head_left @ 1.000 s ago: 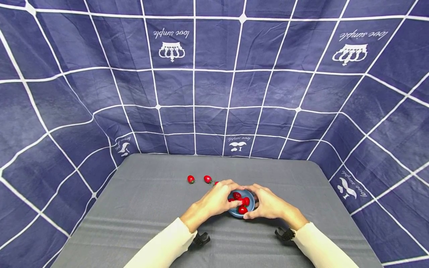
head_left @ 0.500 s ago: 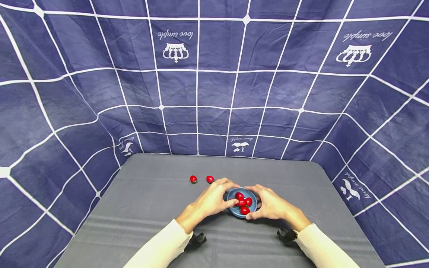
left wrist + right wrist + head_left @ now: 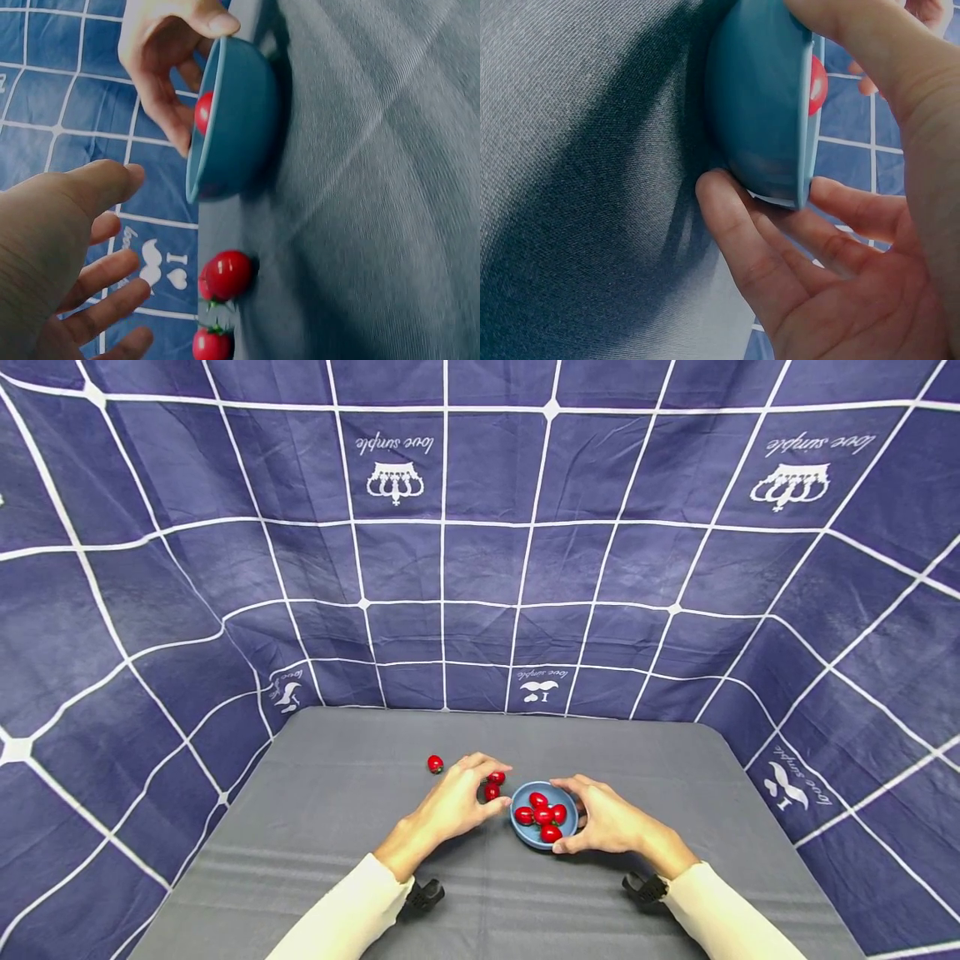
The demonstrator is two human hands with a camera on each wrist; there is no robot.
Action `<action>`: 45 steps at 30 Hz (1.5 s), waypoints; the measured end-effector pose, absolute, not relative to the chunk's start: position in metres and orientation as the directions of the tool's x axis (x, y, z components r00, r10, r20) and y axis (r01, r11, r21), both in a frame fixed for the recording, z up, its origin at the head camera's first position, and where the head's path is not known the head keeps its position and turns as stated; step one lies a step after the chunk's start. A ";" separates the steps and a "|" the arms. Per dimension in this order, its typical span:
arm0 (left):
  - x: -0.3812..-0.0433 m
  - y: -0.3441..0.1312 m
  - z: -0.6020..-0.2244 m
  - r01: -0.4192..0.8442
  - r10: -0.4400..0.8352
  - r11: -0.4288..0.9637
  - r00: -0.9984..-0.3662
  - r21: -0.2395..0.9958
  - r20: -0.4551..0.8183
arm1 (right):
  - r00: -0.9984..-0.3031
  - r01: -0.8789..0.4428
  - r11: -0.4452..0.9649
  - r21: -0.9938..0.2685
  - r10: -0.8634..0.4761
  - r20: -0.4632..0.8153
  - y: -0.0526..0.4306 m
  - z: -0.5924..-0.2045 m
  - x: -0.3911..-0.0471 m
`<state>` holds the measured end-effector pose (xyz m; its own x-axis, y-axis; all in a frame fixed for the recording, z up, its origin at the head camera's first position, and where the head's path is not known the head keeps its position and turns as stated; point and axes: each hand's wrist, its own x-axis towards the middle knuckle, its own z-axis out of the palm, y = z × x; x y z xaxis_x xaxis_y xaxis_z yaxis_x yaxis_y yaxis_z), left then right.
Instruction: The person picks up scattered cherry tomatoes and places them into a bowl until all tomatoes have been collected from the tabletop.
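A small blue bowl point(image 3: 531, 837) with several cherry tomatoes point(image 3: 543, 816) in it stands on the grey table. My right hand point(image 3: 606, 817) holds the bowl from the right, thumb at the near rim and fingers round the far side; the right wrist view shows fingertips at the bowl's wall point(image 3: 757, 112). To the left, apart from the bowl, my left hand point(image 3: 459, 802) has its thumb and fingers spread and nothing in its grasp. Two loose tomatoes, a nearer one point(image 3: 492, 792) and a farther one point(image 3: 496, 777), show between its thumb and fingers in the head view.
Another loose tomato point(image 3: 435, 764) lies left of my left hand on the grey cloth point(image 3: 360, 810). Blue gridded fabric point(image 3: 480, 560) hangs behind the table and along both sides. Each wrist wears a black strap device, such as the left one point(image 3: 423, 896).
My left hand has drawn back leftward from the bowl, uncovering the tomatoes at its left side. The right hand stays at the bowl. The head view has shifted slightly.
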<state>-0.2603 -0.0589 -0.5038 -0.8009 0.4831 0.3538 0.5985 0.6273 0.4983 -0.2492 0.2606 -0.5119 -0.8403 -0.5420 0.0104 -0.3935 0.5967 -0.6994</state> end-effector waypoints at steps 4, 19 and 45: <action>-0.264 -0.069 -0.505 0.587 0.456 0.641 -0.809 0.495 0.370 | -0.841 -0.399 0.620 -0.675 -0.541 0.001 0.259 -0.509 -0.251; -0.271 -0.096 -0.516 0.553 0.387 0.648 -0.831 0.524 0.400 | -0.836 -0.446 0.655 -0.611 -0.548 0.023 0.259 -0.510 -0.247; -0.295 -0.130 -0.528 0.421 0.254 0.711 -0.901 0.564 0.352 | -0.845 -0.489 0.714 -0.501 -0.529 0.072 0.254 -0.514 -0.246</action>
